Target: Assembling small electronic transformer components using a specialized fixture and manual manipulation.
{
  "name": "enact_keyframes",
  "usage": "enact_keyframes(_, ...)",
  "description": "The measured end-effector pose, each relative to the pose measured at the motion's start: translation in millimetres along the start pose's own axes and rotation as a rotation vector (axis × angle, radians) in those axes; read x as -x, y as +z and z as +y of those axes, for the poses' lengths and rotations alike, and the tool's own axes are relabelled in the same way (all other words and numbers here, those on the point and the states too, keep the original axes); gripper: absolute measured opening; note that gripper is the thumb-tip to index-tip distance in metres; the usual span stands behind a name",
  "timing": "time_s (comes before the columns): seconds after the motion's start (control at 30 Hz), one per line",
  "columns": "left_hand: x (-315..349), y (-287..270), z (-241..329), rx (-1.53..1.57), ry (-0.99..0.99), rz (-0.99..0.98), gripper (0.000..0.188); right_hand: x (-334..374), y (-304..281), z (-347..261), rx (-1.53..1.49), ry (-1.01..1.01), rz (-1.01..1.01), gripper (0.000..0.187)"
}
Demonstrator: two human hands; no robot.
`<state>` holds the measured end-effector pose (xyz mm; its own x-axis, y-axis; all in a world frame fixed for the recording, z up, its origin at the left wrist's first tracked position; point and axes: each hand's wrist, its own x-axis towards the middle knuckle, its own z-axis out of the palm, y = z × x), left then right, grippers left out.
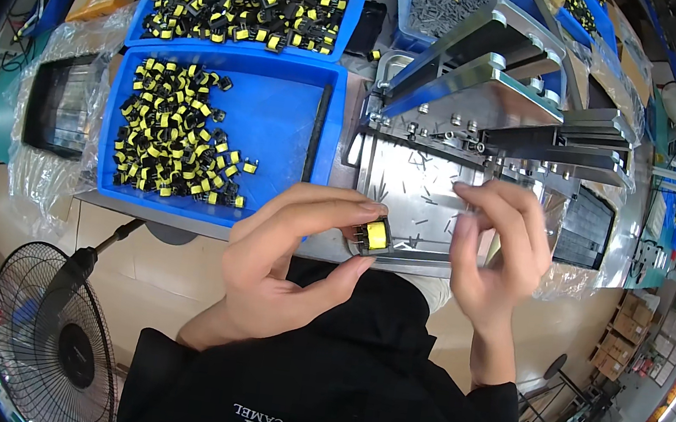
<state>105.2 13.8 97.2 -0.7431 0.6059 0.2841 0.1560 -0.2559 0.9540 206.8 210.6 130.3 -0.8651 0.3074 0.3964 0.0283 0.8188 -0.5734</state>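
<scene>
Between the thumb and fingertips of my left hand point(286, 247) is a small transformer point(377, 234) with a black frame, metal pins and yellow tape. It is held just above the near edge of a shiny metal tray point(395, 163). My right hand point(502, 262) hovers over the right part of this tray. Its thumb and forefinger are apart, slightly blurred, and I see nothing between them. Thin dark grey strips point(422, 222) lie scattered on the metal. Left of my hands, a blue bin point(278, 118) holds many similar transformers heaped in its left half.
Behind that bin stands a fuller blue bin point(356, 8) of transformers. A blue box point(402, 19) of grey strips is at the back. A metal fixture point(491, 86) with upright plates rises behind the tray. A black fan point(57, 336) stands at the lower left.
</scene>
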Motion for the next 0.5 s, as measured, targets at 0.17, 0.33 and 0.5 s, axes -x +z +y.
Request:
enact_keyframes(0.17, -3.9, 3.8, 0.6, -0.016, 0.012, -0.049, 0.042, 3.4, -6.6, -16.3, -0.595, 0.13, -0.291, 0.042)
enact_keyframes(0.33, -1.5, 10.0, -0.6, -0.017, -0.005, -0.054, 0.04, 16.6, 2.7, -10.4, -0.732, 0.273, -0.225, 0.032)
enact_keyframes(0.5, 2.8, 15.1, -5.1, 0.073, -0.083, -0.043, 0.039, 21.9, -1.2, -3.4, -1.182, 0.545, -0.263, 0.028)
